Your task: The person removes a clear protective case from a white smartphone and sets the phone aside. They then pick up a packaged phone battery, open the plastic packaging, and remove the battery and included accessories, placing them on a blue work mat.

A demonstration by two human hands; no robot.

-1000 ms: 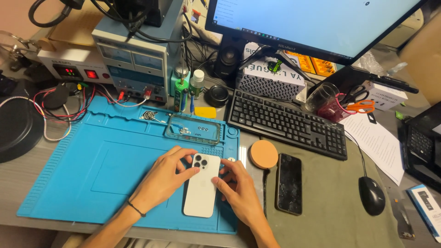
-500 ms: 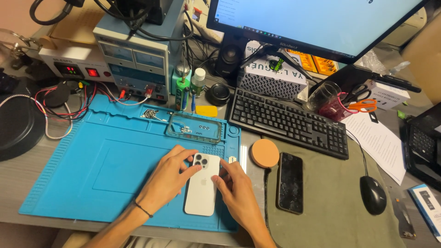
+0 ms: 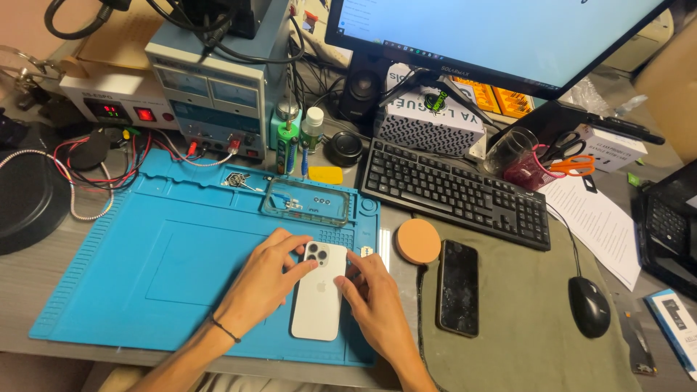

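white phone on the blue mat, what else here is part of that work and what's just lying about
In hand:
white phone, face down
left hand and right hand on it
blue mat
clear tray of small parts

Lying about:
black phone
orange disc
keyboard
mouse
scissors

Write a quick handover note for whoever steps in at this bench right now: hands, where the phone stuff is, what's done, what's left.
Left hand: open, fingers resting on the white phone near its camera end.
Right hand: open, touching the phone's right edge.
The white phone lies back up on the blue mat. A clear case sits above it on the mat; a black phone lies on the green cloth.
Done: phone laid flat, back cover on.
Left: no opening visible yet.
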